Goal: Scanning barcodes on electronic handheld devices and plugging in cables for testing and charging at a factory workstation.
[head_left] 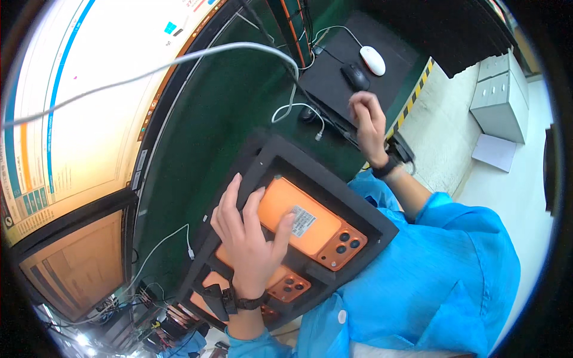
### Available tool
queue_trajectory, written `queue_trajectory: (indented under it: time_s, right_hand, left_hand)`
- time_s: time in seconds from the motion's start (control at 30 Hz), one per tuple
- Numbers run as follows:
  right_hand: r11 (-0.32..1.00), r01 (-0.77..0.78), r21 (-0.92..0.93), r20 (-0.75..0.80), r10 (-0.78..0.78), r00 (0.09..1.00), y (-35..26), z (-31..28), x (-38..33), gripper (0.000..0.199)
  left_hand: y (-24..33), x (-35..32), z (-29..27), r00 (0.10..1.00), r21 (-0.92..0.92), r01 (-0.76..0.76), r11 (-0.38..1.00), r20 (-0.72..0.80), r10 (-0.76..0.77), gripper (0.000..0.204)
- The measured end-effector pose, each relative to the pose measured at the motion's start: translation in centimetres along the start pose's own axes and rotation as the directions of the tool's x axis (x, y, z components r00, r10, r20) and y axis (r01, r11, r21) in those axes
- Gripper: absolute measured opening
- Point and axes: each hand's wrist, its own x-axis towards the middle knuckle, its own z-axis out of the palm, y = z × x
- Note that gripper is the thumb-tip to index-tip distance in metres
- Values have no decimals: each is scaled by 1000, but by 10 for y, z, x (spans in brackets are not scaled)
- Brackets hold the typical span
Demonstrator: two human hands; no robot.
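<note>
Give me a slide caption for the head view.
Left hand rests on an orange phone in a black foam tray; right hand hovers near a black mouse.

1. A large bright monitor screen (89,107) fills the upper left, white with blue and orange bands.
2. A smaller dim screen (74,262) sits below it.
3. A small rectangular grey-white label (303,221) lies on the orange phone back (310,224).

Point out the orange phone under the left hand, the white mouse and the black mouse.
orange phone (322,230), head view, bare back panel.
white mouse (373,59), head view, top shell.
black mouse (356,76), head view, top shell.
</note>
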Motion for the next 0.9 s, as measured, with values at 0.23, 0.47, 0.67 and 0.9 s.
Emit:
queue_trajectory:
  time_s: [0.23, 0.47, 0.67, 0.9]
  right_hand:
    - [769, -462, -442, 226, 594, 772, 66, 42, -24, 49]
    - [795, -552, -251, 155, 596, 788, 129, 66, 17, 57]
    - [735, -671, -96, 319, 661, 679, 105, 64, 6, 26]
    - [939, 48, -342, 607, 181, 774, 3, 23, -19, 27]
  left_hand:
    - [1, 1, 0, 1000, 17, -16, 1000, -17, 17, 48]
    - [5, 0, 1, 999, -14, -26, 1000, -25, 26, 47]
    - [1, -3, 1, 998, -13, -48, 999, -50, 47, 46]
    - [0, -3, -1, 995, -4, -59, 998, -78, 58, 46]
